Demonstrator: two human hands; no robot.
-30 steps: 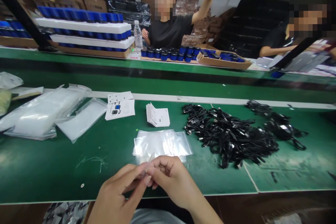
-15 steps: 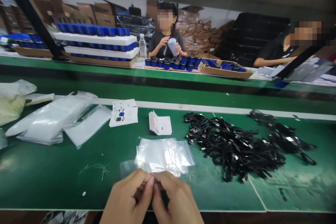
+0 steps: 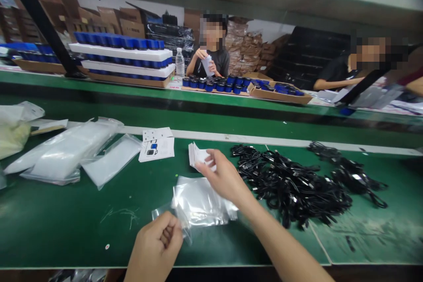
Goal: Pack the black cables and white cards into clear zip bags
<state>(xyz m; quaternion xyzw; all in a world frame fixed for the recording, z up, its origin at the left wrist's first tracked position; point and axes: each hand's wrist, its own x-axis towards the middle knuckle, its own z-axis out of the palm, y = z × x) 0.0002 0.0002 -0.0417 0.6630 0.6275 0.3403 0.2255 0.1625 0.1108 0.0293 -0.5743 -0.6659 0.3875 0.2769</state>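
Note:
My left hand (image 3: 158, 242) is closed near the front edge of the green table, pinching a clear plastic bag (image 3: 182, 217). Just beyond it lies a pile of flat clear plastic bags (image 3: 198, 200). My right hand (image 3: 222, 174) reaches over that pile to a small stack of folded white leaflets (image 3: 194, 155). Its thumb and fingers are apart at the leaflets' right side; whether they touch the paper I cannot tell. The hand covers part of the stack.
To the right lies a heap of black USB cables (image 3: 294, 189), with a smaller cable bunch (image 3: 358, 176) beyond. Filled plastic bags (image 3: 72, 150) and printed sheets (image 3: 157, 147) lie left. Across the bench, a co-worker (image 3: 211, 57) handles a pale object behind blue-and-black jars (image 3: 218, 84).
My hands have come apart. The right hand has moved forward to the leaflets and opened, while the left stays near the front edge with the plastic bag, slightly further left.

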